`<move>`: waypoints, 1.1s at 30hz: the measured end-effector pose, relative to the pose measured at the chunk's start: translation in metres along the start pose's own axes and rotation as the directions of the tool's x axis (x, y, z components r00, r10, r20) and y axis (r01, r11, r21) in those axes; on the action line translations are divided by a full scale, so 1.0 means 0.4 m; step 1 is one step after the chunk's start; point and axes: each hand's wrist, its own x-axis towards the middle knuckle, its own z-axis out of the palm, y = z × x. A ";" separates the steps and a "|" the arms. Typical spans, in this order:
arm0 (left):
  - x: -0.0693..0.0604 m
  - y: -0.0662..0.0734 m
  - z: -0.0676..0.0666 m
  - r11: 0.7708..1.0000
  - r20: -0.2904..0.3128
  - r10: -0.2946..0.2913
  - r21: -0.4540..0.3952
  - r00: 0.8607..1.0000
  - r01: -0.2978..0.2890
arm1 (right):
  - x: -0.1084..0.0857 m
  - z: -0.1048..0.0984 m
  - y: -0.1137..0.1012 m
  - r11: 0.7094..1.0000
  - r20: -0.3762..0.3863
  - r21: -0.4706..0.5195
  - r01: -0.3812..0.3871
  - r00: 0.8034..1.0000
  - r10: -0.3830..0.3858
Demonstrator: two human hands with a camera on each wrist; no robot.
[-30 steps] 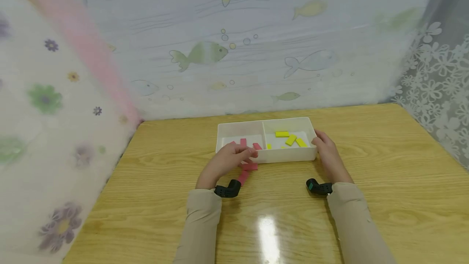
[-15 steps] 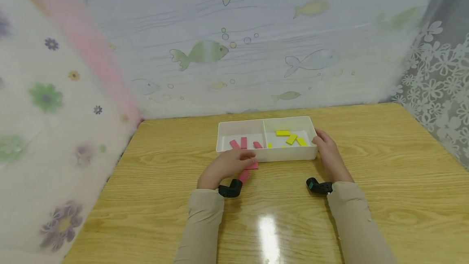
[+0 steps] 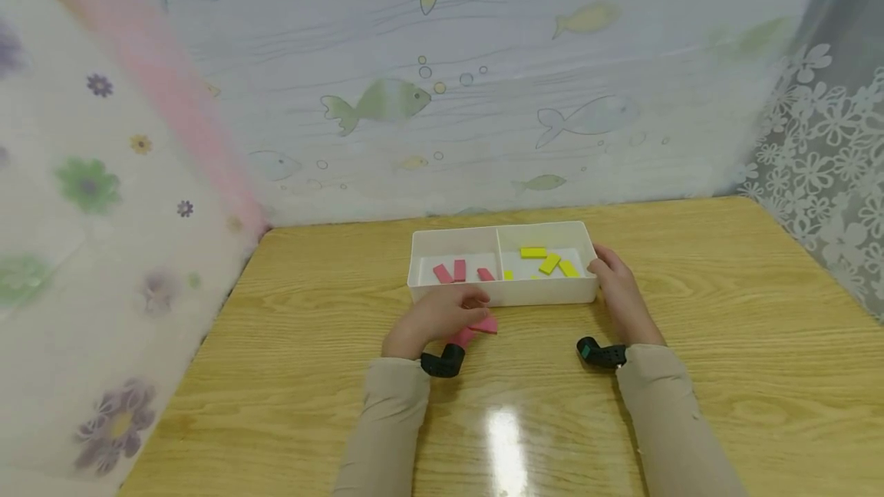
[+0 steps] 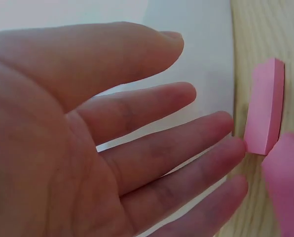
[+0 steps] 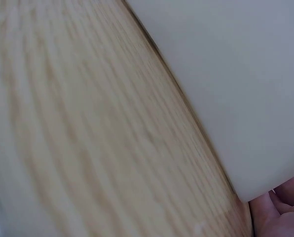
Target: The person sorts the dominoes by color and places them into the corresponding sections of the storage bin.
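A white two-compartment box (image 3: 545, 294) stands on the table, with small pink blocks (image 3: 460, 270) in its left compartment and small yellow blocks (image 3: 532, 253) in the right one. In front of it, my left hand (image 3: 438, 318) is held with its fingers extended and apart. Beyond those fingertips, a pink block (image 4: 261, 108) lies on the wood, and a fingertip seems to touch its edge. A second pink block (image 4: 288, 190) lies nearer, partly out of frame. At the box's right end, my right hand (image 3: 619, 290) grips the corner; its fingers are partly hidden behind the wall.
The wooden table (image 3: 290, 374) runs back to a fabric wall (image 3: 290, 60) printed with fish. A flowered panel (image 3: 76, 274) borders the left side, and a lace curtain (image 3: 822, 152) hangs at the right. Black wrist cameras (image 3: 443, 361) sit on both wrists.
My left hand has drawn back from the box's front rim and shifted slightly right. The nearer-to-box pink block has slid right and toward me, and turned. My right hand stays put.
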 end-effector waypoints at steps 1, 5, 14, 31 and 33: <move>0.001 0.004 0.002 1.000 0.001 0.013 0.001 1.000 -0.013 | 0.001 0.000 0.001 1.000 0.001 0.003 0.001 1.000 -0.001; 0.007 0.015 0.013 0.999 0.000 0.043 0.011 0.999 -0.043 | 0.002 0.002 0.003 1.000 0.001 0.007 0.003 1.000 -0.003; 0.019 0.036 0.039 0.977 -0.003 0.131 0.169 0.991 -0.129 | 0.003 0.002 0.002 1.000 -0.001 0.006 0.006 1.000 -0.006; 0.028 0.080 0.113 0.878 -0.055 0.127 0.471 0.990 -0.086 | -0.005 0.002 -0.012 1.000 0.004 0.024 -0.008 1.000 0.008; 0.030 0.080 0.117 0.886 -0.059 0.120 0.456 0.991 -0.080 | 0.005 -0.003 0.002 1.000 0.000 0.020 -0.007 1.000 0.007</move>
